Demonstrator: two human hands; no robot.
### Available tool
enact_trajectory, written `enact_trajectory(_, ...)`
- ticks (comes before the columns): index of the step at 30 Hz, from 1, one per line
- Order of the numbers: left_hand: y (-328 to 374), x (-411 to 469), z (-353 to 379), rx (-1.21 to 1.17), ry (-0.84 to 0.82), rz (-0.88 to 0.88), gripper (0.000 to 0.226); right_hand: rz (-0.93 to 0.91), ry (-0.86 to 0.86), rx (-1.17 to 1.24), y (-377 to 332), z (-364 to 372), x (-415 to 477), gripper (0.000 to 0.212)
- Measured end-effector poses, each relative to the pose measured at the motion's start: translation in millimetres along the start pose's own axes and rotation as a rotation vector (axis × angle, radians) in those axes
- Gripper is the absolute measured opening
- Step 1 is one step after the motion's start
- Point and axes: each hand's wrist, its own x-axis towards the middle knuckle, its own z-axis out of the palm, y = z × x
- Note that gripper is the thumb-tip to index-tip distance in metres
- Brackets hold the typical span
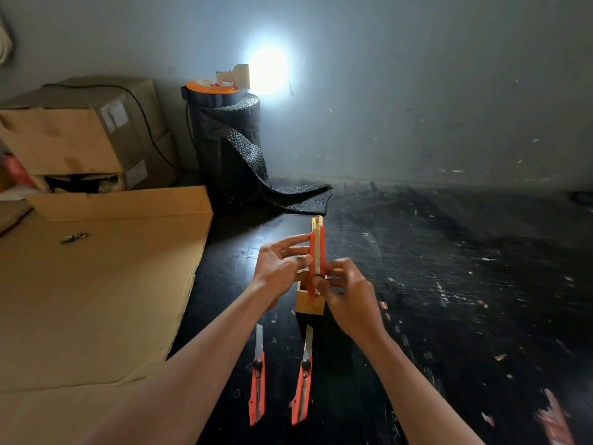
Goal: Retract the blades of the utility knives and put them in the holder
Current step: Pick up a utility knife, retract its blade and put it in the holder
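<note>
An orange utility knife (317, 248) stands nearly upright over a small wooden holder (308, 304) on the dark floor. My right hand (345, 295) grips its lower end. My left hand (282, 268) touches its left side with thumb and fingertips. Its metal tip points up and away from me. Two more orange utility knives lie on the floor close to me, one on the left (257, 377) and one on the right (302, 377). Both have their blades extended toward the holder.
Flattened cardboard (96, 300) covers the floor on the left, with a small metal piece (73, 238) on it. Stacked cardboard boxes (80, 133) stand behind it. A dark roll of bubble wrap (227, 146) stands by the wall. Paper scraps litter the floor at right.
</note>
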Motion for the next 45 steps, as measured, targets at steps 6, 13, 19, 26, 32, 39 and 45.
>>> enact_trajectory(6, -19.6, 2.8, -0.6, -0.042, -0.074, 0.009, 0.042, 0.019, -0.007, 0.146, 0.3, -4.5, 32.4, 0.036)
enact_trajectory(13, -55.0, 38.2, -10.6, 0.284, 0.031, 0.048, 0.036, 0.100, -0.025, 0.167, 23.1, 1.8, 77.2, 0.012)
enact_trajectory(19, -91.1, 76.3, -18.2, 0.797, -0.021, 0.067, 0.077, 0.156, 0.018, 0.040, 64.9, 15.6, 114.5, 0.014)
enact_trajectory(26, -135.2, 115.7, -17.3, 0.898, -0.201, -0.118, 0.116, 0.218, 0.011, -0.087, 107.5, 40.9, 131.0, 0.009)
enact_trajectory(32, -160.0, 121.7, -17.3, 0.767, -0.168, -0.146, 0.115, 0.290, -0.046, -0.185, 133.8, 59.5, 132.5, 0.007)
enact_trajectory(39, -168.8, 123.3, -15.6, 0.621, -0.114, -0.167, 0.107, 0.331, -0.073, -0.262, 141.1, 64.5, 138.5, 0.004)
enact_trajectory(45, -172.1, 122.9, -13.2, 0.589, -0.087, -0.170, 0.106, 0.338, -0.094, -0.276, 140.3, 62.1, 143.5, 0.016)
